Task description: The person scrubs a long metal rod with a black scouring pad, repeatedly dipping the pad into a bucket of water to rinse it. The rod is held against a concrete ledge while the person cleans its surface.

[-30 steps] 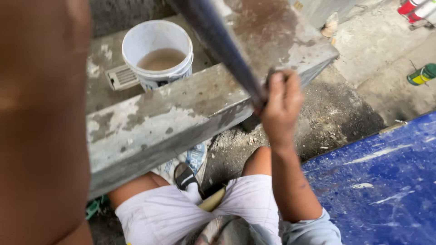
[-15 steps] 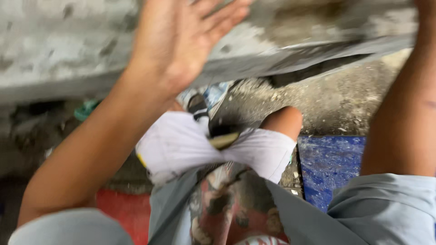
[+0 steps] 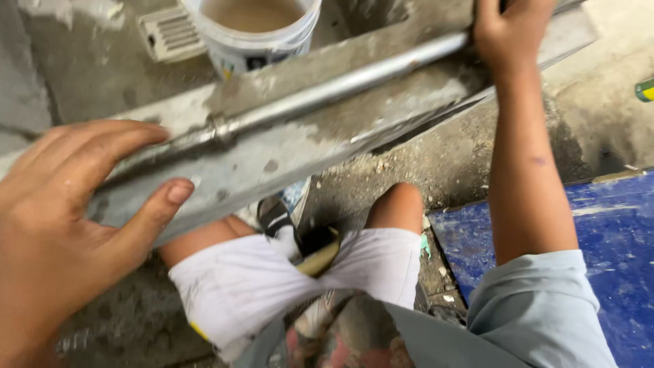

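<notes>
- Two hands work a long grey concrete slab [image 3: 286, 146], cut off at both edges.
- Metal pipe [image 3: 340, 85] lies along it.
- Left hand [image 3: 65, 225] spread, fingers on the pipe.
- Right hand [image 3: 507, 34] grips the pipe, fingertips cropped.
- White bucket [image 3: 255, 31] behind, top cropped.

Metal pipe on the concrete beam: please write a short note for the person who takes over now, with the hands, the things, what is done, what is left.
Left hand: open, fingers spread over the near end of the metal pipe.
Right hand: on the pipe's far end; grip not clear.
The pipe lies along the concrete beam. A white bucket of brownish liquid stands behind the beam, with a plastic grate beside it.
Done: pipe laid on the beam.
Left: probably steadying it.
</notes>
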Demonstrator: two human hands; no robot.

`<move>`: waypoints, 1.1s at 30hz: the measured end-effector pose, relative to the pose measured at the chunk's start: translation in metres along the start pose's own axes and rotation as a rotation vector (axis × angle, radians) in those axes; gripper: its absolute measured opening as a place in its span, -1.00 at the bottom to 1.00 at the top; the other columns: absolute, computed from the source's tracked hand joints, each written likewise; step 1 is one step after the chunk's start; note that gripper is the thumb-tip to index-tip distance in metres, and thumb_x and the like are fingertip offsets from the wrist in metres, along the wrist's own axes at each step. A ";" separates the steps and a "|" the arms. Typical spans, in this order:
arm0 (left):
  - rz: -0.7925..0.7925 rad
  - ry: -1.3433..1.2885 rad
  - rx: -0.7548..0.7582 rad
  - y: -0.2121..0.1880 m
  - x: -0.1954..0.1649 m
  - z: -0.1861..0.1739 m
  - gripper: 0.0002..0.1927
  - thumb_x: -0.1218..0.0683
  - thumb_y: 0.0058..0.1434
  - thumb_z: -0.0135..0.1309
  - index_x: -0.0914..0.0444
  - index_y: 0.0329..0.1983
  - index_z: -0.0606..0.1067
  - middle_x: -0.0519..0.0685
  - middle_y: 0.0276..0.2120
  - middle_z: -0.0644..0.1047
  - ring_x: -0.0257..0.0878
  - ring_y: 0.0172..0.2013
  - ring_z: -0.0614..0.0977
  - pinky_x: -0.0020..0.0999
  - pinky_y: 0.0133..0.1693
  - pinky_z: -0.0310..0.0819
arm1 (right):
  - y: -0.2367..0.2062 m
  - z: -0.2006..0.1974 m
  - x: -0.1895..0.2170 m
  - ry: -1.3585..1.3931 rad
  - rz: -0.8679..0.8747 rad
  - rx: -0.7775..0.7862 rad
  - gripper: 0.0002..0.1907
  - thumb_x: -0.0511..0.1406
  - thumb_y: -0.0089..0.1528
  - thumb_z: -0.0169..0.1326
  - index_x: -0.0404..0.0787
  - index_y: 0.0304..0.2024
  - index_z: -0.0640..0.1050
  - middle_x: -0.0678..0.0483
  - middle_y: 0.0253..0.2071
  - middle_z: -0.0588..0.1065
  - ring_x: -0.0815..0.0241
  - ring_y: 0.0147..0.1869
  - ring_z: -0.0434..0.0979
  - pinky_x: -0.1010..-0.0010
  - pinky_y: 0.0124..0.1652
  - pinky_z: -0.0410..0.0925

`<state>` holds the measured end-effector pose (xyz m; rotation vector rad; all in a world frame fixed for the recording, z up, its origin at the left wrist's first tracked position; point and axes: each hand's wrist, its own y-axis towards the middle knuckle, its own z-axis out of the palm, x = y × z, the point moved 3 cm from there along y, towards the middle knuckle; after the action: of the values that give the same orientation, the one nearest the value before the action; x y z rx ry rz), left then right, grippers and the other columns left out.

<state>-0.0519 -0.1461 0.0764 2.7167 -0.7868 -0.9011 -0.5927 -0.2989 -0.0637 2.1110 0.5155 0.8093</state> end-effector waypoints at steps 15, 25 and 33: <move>0.350 0.708 0.304 0.043 0.050 0.072 -0.60 -0.18 0.31 -0.07 0.25 -0.16 0.46 0.02 -0.35 0.48 -0.13 -0.27 0.56 -0.28 -0.23 0.55 | 0.042 -0.010 0.113 0.198 0.171 0.038 -0.90 -0.42 0.67 -0.17 -0.35 0.02 0.29 -0.02 -0.27 0.46 0.16 -0.25 0.66 0.43 -0.22 0.51; 0.503 0.447 0.189 0.098 -0.002 0.134 -0.61 -0.14 0.36 -0.07 0.27 -0.35 0.44 0.07 -0.41 0.49 -0.05 -0.29 0.57 -0.21 -0.27 0.54 | 0.010 0.077 0.220 0.253 0.423 0.159 -0.88 -0.39 0.40 0.11 -0.38 -0.08 0.56 0.10 -0.25 0.53 0.36 -0.16 0.49 0.51 -0.15 0.38; 0.440 0.234 0.141 0.111 0.000 0.136 -0.66 -0.12 0.25 0.05 0.27 -0.25 0.44 0.07 -0.39 0.49 -0.05 -0.31 0.58 -0.21 -0.37 0.51 | -0.005 0.077 0.222 0.360 0.305 0.146 -0.94 -0.43 0.33 0.09 -0.33 -0.18 0.50 -0.05 0.01 0.47 0.12 0.17 0.48 0.31 0.20 0.35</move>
<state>-0.1810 -0.2399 0.0027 2.5326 -1.3604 -0.4381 -0.3814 -0.2047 -0.0220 2.2187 0.4533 1.3788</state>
